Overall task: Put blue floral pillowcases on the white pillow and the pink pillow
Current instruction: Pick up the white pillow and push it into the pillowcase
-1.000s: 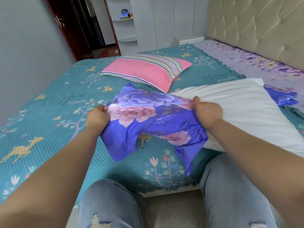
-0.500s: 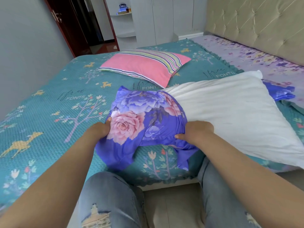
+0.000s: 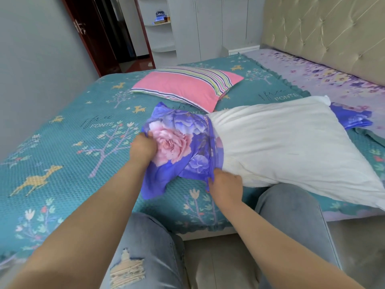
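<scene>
On the teal bed, the white pillow lies long axis 10-to-4 o'clock, its 10 end inside the pillowcase. Left hand bunches the case; right hand seemingly pinches its hem. Pink pillow lies at 12.

Pillowcase over white pillow left end; pink pillow behind; all on bed.

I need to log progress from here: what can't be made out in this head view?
- White pillow: its near end is inside the blue floral pillowcase; its depth is hidden.
- Second pillowcase: mostly behind the pillow.
- Left hand, right hand: fingertips buried in fabric.
- Shelf items: too small.
</scene>
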Tool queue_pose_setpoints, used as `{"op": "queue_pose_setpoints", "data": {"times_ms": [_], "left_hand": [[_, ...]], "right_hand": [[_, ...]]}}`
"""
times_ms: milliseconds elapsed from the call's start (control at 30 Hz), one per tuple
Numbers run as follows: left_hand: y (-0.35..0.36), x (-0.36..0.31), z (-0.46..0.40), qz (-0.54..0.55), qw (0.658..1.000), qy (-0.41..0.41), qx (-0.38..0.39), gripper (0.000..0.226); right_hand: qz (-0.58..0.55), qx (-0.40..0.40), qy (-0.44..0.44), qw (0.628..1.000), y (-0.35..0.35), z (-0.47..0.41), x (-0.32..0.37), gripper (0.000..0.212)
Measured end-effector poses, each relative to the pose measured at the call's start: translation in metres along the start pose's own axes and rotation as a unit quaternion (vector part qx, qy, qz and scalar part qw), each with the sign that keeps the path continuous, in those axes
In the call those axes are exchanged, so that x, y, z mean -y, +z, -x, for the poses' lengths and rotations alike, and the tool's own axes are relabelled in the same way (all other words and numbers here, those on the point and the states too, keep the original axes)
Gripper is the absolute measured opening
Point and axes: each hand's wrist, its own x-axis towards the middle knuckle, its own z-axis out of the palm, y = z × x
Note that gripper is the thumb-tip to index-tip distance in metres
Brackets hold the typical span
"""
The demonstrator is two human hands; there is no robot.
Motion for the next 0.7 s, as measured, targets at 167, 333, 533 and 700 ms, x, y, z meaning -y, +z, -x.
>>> {"op": "queue_pose_setpoints", "data": {"times_ms": [167, 333, 533, 700], "left_hand": [[-0.034, -0.043, -0.026, 0.077, 0.991, 0.061, -0.094, 0.034], [-0.035, 0.008, -0.052, 0.001, 0.997, -0.02, -0.075, 0.039], [-0.01, 0.085, -0.034, -0.16, 0.973, -0.079, 0.144, 0.046], [-0.025, 0.085, -0.029, -0.301, 0.915, -0.053, 0.263, 0.04]], "right_hand": [[0.098, -0.014, -0.014, 0.995, -0.005, -0.012, -0.029, 0.036], [0.185, 0.013, -0.002, 0.983, -0.043, -0.022, -0.077, 0.03], [0.205, 0.144, 0.045, 0.967, -0.05, -0.021, -0.055, 0.028], [0.153, 0.189, -0.022, 0.97, -0.093, -0.037, -0.011, 0.052]]}}
